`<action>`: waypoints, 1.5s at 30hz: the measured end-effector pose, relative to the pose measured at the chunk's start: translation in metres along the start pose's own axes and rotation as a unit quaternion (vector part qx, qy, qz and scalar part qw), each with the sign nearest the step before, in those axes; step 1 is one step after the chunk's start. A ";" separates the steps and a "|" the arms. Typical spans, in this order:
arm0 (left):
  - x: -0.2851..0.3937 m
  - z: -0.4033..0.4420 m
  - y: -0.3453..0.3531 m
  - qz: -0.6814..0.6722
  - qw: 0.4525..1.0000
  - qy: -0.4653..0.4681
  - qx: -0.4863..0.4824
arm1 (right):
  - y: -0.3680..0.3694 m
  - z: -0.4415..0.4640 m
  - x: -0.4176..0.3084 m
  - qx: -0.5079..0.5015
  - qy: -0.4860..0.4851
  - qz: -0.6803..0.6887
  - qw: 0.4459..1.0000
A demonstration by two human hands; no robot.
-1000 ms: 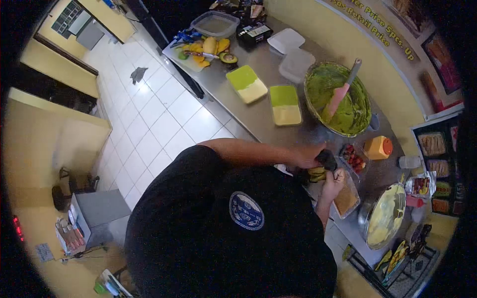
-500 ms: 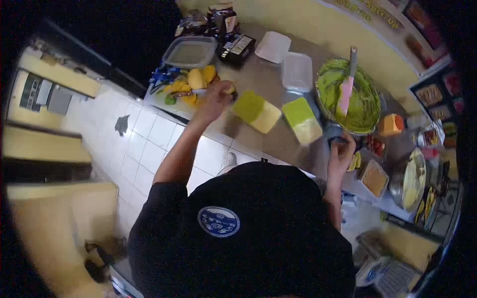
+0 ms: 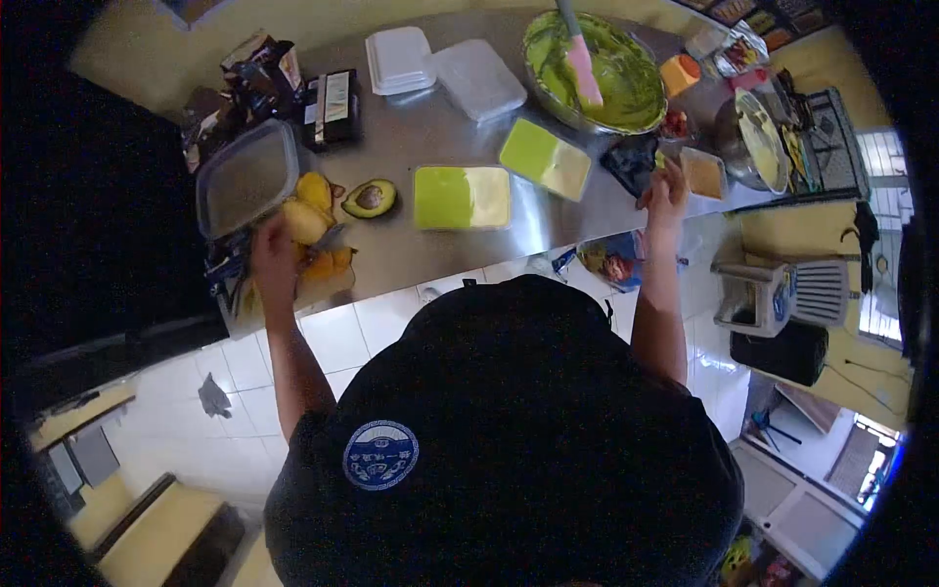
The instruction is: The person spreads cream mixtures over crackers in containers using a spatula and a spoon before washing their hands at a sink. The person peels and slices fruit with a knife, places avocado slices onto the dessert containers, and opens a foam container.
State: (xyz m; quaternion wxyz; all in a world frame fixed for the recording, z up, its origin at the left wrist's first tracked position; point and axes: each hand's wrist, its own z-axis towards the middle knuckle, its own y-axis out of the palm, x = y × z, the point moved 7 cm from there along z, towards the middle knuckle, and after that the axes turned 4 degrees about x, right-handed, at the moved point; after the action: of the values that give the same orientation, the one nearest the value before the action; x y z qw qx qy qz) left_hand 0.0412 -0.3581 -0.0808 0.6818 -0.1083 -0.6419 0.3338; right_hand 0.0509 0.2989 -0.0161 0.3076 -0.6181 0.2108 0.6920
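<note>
My left hand (image 3: pixel 274 249) is over the left end of the counter, at the yellow mango pieces (image 3: pixel 308 220). Its fingers are blurred, and I cannot tell whether they grip anything. To its right lies a halved avocado (image 3: pixel 367 199), cut face up with the pit in it. My right hand (image 3: pixel 667 194) reaches beside a dark, crumpled item (image 3: pixel 628 161), thumb and fingers apart. A small yellow-green piece (image 3: pixel 659 159) shows at its fingertips, apparently not held. Between the hands sit two rectangular tubs with green and cream halves, a nearer tub (image 3: pixel 462 198) and a tilted tub (image 3: pixel 545 159).
Behind stand a large bowl of green cream (image 3: pixel 636 93) with a pink spatula (image 3: pixel 582 68), and white lidded containers (image 3: pixel 401 61). A clear plastic box (image 3: pixel 249 176) and dark packages (image 3: pixel 264 78) are at left. A bowl of pale cream (image 3: pixel 758 147) is at right.
My left hand has moved left to the mango pieces, and the halved avocado now lies on the counter. The view has turned, while my right hand stays near the dark item.
</note>
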 end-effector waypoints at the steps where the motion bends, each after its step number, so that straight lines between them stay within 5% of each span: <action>1: 0.008 0.005 -0.003 -0.004 1.000 -0.002 0.020 | -0.016 0.007 0.013 0.026 0.016 0.012 0.999; 2: 0.012 0.006 -0.005 -0.008 0.999 -0.006 0.040 | -0.028 0.010 0.017 0.034 0.017 0.007 0.999; 4: -0.009 0.010 -0.001 -0.019 0.999 -0.016 0.027 | -0.079 0.016 0.035 0.209 0.087 0.026 0.974; 7: 0.013 0.002 0.000 -0.009 0.998 0.006 0.067 | -0.162 0.058 0.139 0.292 0.149 0.022 0.944; 9: 0.028 -0.006 -0.002 0.117 0.982 0.141 0.051 | -0.190 0.072 0.148 0.323 0.213 0.001 0.922; 13: 0.050 0.007 0.015 0.033 0.998 0.031 0.044 | -0.194 0.117 0.197 0.242 0.233 0.107 0.936; 15: 0.057 0.012 0.034 -0.232 0.966 -0.099 0.058 | -0.192 0.130 0.212 0.185 0.287 0.110 0.933; 16: 0.077 0.013 0.044 -0.227 0.967 -0.097 0.062 | -0.187 0.134 0.205 0.181 0.291 0.114 0.933; 18: 0.179 -0.001 0.079 -0.010 0.992 0.114 0.054 | -0.188 0.153 0.229 0.135 0.317 0.128 0.930; 20: 0.227 -0.016 0.126 -0.095 0.972 0.212 0.031 | -0.187 0.154 0.213 0.073 0.296 0.145 0.941; 24: 0.319 -0.083 0.234 -0.109 0.960 0.132 -0.220 | -0.194 0.123 0.147 0.024 0.206 0.218 0.954; 25: 0.347 -0.100 0.254 -0.024 0.938 0.247 -0.241 | -0.187 0.108 0.117 -0.024 0.195 0.216 0.957; 30: 0.437 -0.158 0.346 -0.029 0.849 0.410 -0.333 | -0.161 0.042 0.091 -0.201 0.292 0.241 0.903; 34: 0.442 -0.160 0.406 0.084 0.844 0.436 -0.300 | -0.113 -0.003 0.053 -0.369 0.362 0.141 0.844; 37: 0.418 -0.163 0.427 0.191 0.835 0.410 -0.313 | -0.089 -0.008 0.050 -0.421 0.334 0.191 0.821; 39: 0.400 -0.179 0.437 0.235 0.786 0.400 -0.408 | -0.076 -0.013 0.045 -0.430 0.348 0.187 0.812; 45: 0.394 -0.154 0.395 0.160 0.840 0.294 -0.427 | -0.061 -0.038 0.073 -0.450 0.386 0.176 0.786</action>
State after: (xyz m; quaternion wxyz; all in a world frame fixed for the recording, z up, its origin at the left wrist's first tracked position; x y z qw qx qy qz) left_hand 0.0443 0.2165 -0.0156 0.6620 -0.5828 -0.4639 0.0832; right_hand 0.1166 0.3298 -0.0878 -0.2399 -0.8541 0.0818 0.4541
